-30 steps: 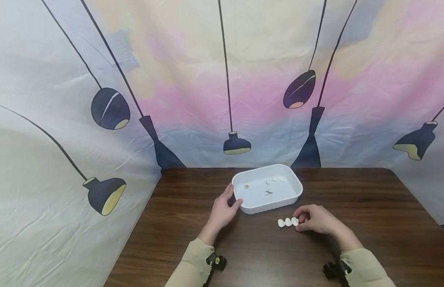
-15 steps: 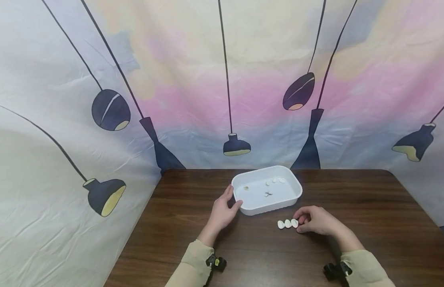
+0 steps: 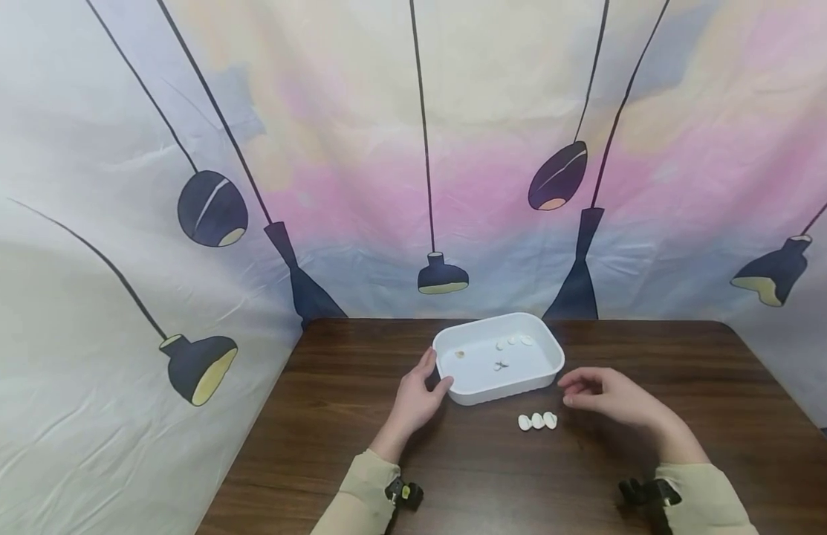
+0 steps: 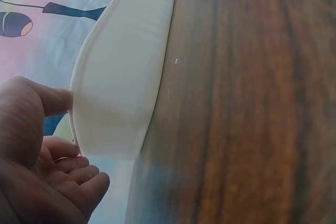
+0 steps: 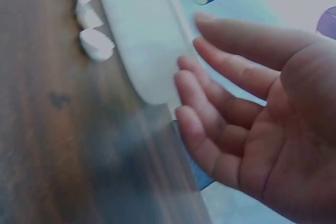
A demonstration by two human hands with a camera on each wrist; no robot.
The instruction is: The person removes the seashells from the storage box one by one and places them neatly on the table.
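Note:
Three white shells (image 3: 537, 421) lie side by side in a row on the table. The right wrist view shows the same shells (image 5: 96, 44) near the tray's side. My right hand (image 3: 610, 395) hovers to the right of the row, holding nothing, its fingers loosely bent and thumb apart from them. A white rectangular tray (image 3: 453, 392) stands behind the row. At its left corner, my left hand (image 3: 416, 394) rests thumb and fingertips against the rim. Inside are several small pieces: pale shells (image 3: 512, 341), a brownish one (image 3: 460, 354) and a small dark-and-white piece (image 3: 501, 365).
The brown wooden table (image 3: 360, 475) runs back to a printed curtain (image 3: 360, 186) with painted lamps. The table's rear edge lies close behind the tray. A black camera (image 3: 647, 493) sits on the right wrist, another (image 3: 404, 493) on the left.
My right hand has let go of the rightmost shell and moved up and to the right. The row of shells stays in place. My left hand keeps touching the tray.

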